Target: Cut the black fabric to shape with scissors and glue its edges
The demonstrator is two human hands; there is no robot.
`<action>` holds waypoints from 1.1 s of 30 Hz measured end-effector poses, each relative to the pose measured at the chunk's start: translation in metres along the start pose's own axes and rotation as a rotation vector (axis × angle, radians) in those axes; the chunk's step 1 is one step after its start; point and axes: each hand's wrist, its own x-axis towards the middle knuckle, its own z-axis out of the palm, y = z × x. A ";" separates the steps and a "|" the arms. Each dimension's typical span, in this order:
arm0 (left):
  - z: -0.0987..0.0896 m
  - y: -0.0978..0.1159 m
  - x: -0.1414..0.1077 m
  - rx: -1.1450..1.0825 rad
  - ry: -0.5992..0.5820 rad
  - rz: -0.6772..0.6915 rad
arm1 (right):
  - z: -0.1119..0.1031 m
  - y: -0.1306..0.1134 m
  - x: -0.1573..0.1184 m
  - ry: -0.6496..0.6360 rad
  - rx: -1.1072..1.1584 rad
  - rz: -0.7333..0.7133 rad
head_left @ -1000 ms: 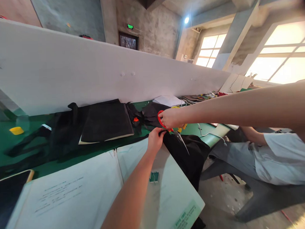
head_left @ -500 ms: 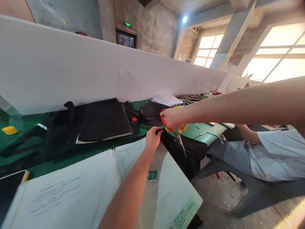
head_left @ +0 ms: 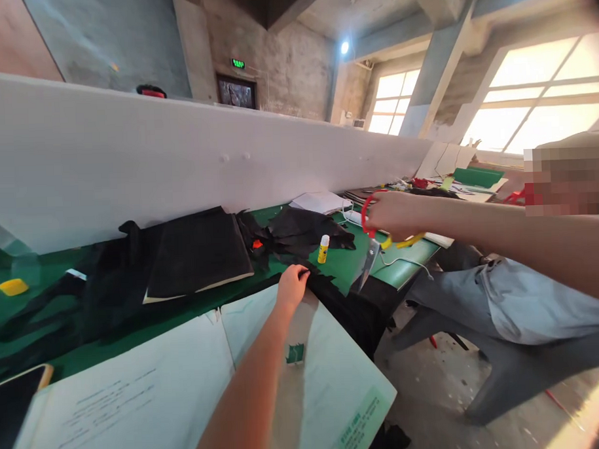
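My left hand (head_left: 292, 284) pinches the edge of black fabric (head_left: 341, 298) over the far edge of an open white book cover (head_left: 334, 367). The fabric stretches right and hangs over the table edge. Held out to the right, my right hand (head_left: 395, 214) is closed round scissors (head_left: 367, 265) with red and yellow handles. Their blades point down, above the dark fabric near the table corner. A yellow glue stick with a white cap (head_left: 323, 248) stands upright between the hands, beside a crumpled black piece (head_left: 294, 228).
A black-covered book (head_left: 197, 254) lies to the left, by black scraps and a yellow piece (head_left: 13, 287). A phone (head_left: 18, 404) is at the lower left. White partition (head_left: 154, 157) runs behind. A person in grey shorts (head_left: 513, 302) sits at the right. White cord (head_left: 406, 263) crosses the table.
My right hand has moved right with the scissors, away from my left hand, uncovering the glue stick. My left hand keeps its pinch on the fabric. The view has shifted slightly.
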 end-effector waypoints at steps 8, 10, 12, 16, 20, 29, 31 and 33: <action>0.001 0.019 -0.014 0.223 -0.175 0.107 | 0.089 -0.054 -0.137 -0.085 0.599 0.863; 0.002 0.021 -0.016 0.268 -0.198 0.127 | 0.115 -0.098 -0.141 -0.090 0.663 0.922; 0.003 0.022 -0.016 0.315 -0.215 0.142 | 0.134 -0.139 -0.136 -0.046 0.758 1.036; 0.004 0.022 -0.015 0.358 -0.229 0.147 | 0.147 -0.192 -0.120 0.096 0.868 1.127; 0.004 0.025 -0.015 0.365 -0.238 0.159 | 0.148 -0.204 -0.111 0.098 0.807 1.242; 0.003 0.046 -0.019 0.112 -0.429 0.400 | 0.134 -0.139 -0.088 0.169 0.625 1.280; 0.004 0.052 -0.020 0.061 -0.384 0.345 | 0.129 -0.119 -0.076 0.284 0.555 1.260; 0.005 0.055 -0.019 -0.001 -0.330 0.283 | 0.124 -0.102 -0.061 0.425 0.520 1.202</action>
